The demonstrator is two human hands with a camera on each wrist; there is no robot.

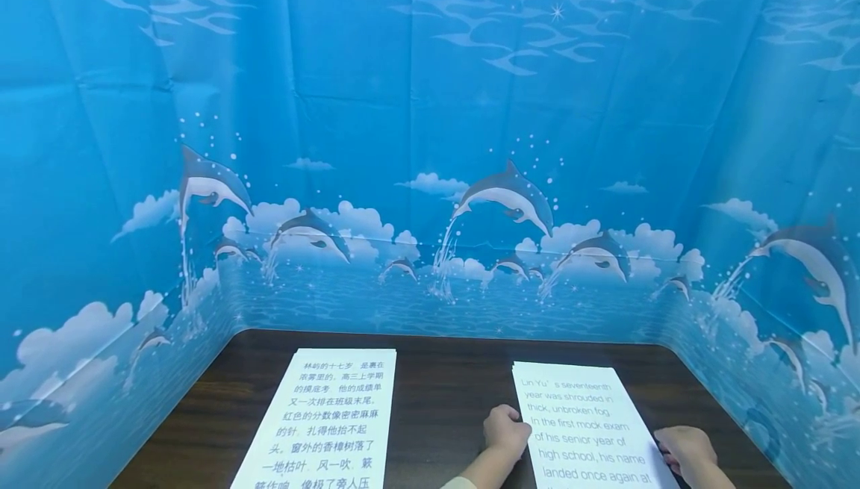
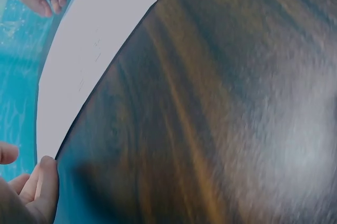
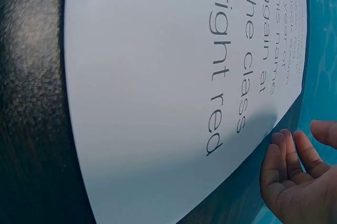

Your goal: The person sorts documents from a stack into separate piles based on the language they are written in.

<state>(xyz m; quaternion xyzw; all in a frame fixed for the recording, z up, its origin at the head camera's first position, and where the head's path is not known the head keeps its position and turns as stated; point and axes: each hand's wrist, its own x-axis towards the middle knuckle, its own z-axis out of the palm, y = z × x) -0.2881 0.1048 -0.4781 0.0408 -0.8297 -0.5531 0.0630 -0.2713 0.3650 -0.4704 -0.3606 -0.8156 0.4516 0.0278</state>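
A stack of white sheets [image 1: 578, 422] printed with English text lies on the dark wooden table, between both hands. On its left edge, my left hand [image 1: 505, 433] has its fingertips right at the paper. In the left wrist view its fingers [image 2: 46, 176] meet the sheet's corner, with the thumb held apart. My right hand [image 1: 687, 450] is at the right edge of the same stack. The right wrist view shows its fingers [image 3: 271, 166] loosely bent beside the paper's edge, thumb spread away and nothing gripped.
To the left lies another stack of white sheets [image 1: 322, 422], printed with Chinese text. Dark wood-grain tabletop [image 1: 450, 399] shows between the two stacks. A blue curtain [image 1: 430, 138] with dolphins and clouds surrounds the table at the back and sides.
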